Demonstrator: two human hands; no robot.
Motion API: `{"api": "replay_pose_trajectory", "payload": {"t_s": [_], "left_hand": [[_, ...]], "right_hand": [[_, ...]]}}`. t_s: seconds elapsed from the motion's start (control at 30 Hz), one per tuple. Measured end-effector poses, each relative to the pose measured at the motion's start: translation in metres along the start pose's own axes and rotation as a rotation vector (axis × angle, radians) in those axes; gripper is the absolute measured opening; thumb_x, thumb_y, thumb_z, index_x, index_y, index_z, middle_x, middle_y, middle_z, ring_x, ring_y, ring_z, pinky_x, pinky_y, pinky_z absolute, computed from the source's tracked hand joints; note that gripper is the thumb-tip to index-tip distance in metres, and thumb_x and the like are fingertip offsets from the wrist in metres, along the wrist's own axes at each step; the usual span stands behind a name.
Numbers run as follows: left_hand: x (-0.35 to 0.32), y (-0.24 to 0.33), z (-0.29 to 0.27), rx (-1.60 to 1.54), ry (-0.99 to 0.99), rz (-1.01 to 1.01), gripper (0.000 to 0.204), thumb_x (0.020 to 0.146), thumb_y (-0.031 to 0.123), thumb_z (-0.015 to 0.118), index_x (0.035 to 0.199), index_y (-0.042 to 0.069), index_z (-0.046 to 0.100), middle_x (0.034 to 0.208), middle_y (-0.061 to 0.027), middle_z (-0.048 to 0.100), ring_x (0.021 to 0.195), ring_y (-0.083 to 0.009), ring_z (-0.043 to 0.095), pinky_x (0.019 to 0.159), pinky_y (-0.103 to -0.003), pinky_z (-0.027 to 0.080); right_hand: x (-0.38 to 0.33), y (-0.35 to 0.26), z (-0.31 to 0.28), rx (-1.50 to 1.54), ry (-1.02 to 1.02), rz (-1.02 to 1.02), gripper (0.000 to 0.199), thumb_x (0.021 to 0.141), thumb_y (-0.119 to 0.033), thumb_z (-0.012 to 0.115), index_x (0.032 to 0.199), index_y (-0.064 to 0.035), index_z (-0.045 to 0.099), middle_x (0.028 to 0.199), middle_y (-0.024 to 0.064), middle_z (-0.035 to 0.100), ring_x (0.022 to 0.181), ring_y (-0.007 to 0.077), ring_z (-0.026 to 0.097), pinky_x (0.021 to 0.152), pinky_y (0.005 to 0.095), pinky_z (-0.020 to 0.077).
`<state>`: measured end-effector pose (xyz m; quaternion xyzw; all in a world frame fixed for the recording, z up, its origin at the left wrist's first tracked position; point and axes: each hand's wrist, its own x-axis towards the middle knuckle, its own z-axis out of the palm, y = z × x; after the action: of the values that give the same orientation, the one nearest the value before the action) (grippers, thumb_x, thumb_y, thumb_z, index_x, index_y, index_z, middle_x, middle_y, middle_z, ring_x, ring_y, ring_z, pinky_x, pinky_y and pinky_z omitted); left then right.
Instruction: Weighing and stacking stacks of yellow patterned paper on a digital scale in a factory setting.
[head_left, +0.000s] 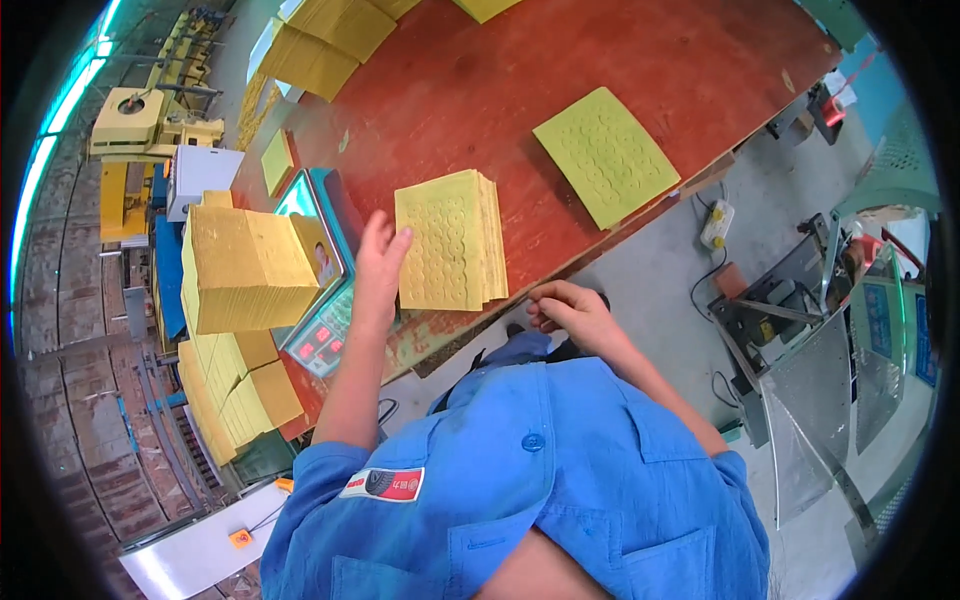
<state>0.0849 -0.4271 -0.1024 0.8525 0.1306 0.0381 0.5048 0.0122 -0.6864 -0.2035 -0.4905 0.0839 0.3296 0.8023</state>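
Observation:
A thick stack of yellow paper sheets with a pattern of round stamped marks stands on the red table in front of me. Its right-hand edges are slightly uneven. My left hand is beside the stack's left side, thumb and fingers apart, holding nothing. Over the table's front edge, to the right of the stack, my right hand has its fingers curled in, with nothing visible in them. Left of my left hand is a teal digital scale with lit red digits, and a tall pile of yellow paper rests on it.
Another stamped yellow stack lies to the right on the red table. More yellow bundles sit at the far left edge, with a small pad nearer. A power strip and metal-framed equipment are on the floor at right.

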Motion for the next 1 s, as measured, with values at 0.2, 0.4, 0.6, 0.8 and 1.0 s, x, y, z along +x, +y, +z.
{"api": "replay_pose_trajectory", "payload": {"t_s": [0.2, 0.4, 0.6, 0.8, 1.0], "left_hand": [[-0.012, -0.03, -0.001, -0.289, -0.247, -0.318, 0.03, 0.099, 0.019, 0.056, 0.122, 0.0, 0.054, 0.117, -0.0075, 0.064, 0.106, -0.0143, 0.061, 0.093, -0.031, 0.048], [-0.046, -0.03, 0.014, -0.445, -0.329, -0.389, 0.028, 0.1, 0.016, 0.053, 0.123, 0.0, 0.054, 0.118, -0.0086, 0.064, 0.106, -0.0156, 0.062, 0.092, -0.031, 0.05], [-0.058, -0.027, 0.027, -0.956, -0.464, -0.471, 0.037, 0.101, 0.018, 0.05, 0.136, 0.006, 0.048, 0.124, -0.0092, 0.061, 0.113, -0.017, 0.059, 0.095, -0.033, 0.049], [-0.065, -0.038, 0.044, -0.375, -0.035, 0.199, 0.046, 0.101, 0.022, 0.051, 0.144, 0.008, 0.04, 0.134, -0.0106, 0.053, 0.12, -0.0186, 0.055, 0.098, -0.033, 0.048], [-0.073, -0.04, 0.018, -0.646, -0.132, -0.116, 0.044, 0.103, 0.029, 0.047, 0.134, -0.002, 0.048, 0.129, -0.0123, 0.055, 0.117, -0.0188, 0.052, 0.101, -0.034, 0.042]], "right_hand": [[0.013, 0.007, 0.007, -0.121, -0.022, 0.013, 0.029, 0.098, -0.02, 0.054, 0.111, 0.004, 0.062, 0.101, 0.0105, 0.067, 0.093, 0.0178, 0.065, 0.081, 0.0322, 0.0547], [0.005, 0.019, 0.026, 0.06, 0.115, -0.042, 0.032, 0.093, -0.027, 0.064, 0.107, 0.0024, 0.063, 0.092, 0.0049, 0.066, 0.089, 0.0113, 0.06, 0.079, 0.029, 0.0496], [-0.034, -0.087, 0.062, -0.543, 0.12, -0.442, 0.037, 0.09, -0.02, 0.068, 0.117, 0.0029, 0.057, 0.104, 0.0155, 0.065, 0.088, 0.0198, 0.066, 0.078, 0.0333, 0.0527], [-0.013, -0.094, 0.069, -0.873, 0.196, -0.437, 0.042, 0.087, -0.021, 0.068, 0.119, 0.0035, 0.056, 0.105, 0.0196, 0.062, 0.08, 0.0244, 0.066, 0.074, 0.0357, 0.054], [-0.009, -0.088, 0.075, -0.932, 0.246, -0.561, 0.041, 0.088, -0.02, 0.067, 0.12, 0.0026, 0.057, 0.107, 0.0199, 0.063, 0.083, 0.0237, 0.067, 0.075, 0.0345, 0.0541]]}}
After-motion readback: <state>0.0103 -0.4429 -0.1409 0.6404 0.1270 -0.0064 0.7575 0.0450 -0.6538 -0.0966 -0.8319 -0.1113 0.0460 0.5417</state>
